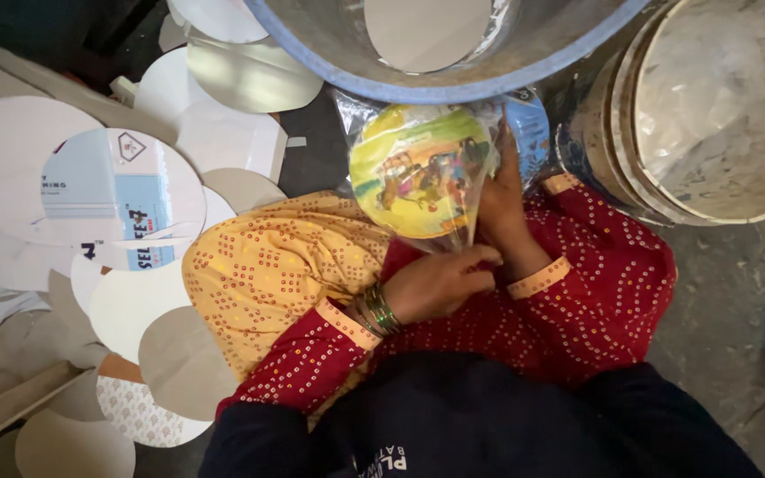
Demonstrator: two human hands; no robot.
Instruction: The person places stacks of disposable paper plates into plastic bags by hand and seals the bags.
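**Round printed discs in a clear plastic bag, sitting on the lap**

Round printed discs point(420, 170), yellow-green with a picture on top, are sitting in a thin clear plastic bag point(489, 133) on the person's lap, just under the blue-rimmed tub point(453, 84). Going left to right: loose cardboard circles point(126, 190) are lying all over the floor, then the left hand point(440, 281) is pinching the bag's lower edge, fingers curled tight on the film. The right hand point(505, 199) is pressing against the stack's right side, fingers spread along it. I'd guess the stack is light and stiff but the film is slippery, so holding by the rim is safest. The right fingertips are hidden behind the bag, and the stacked drums point(710, 115) are getting cut off.
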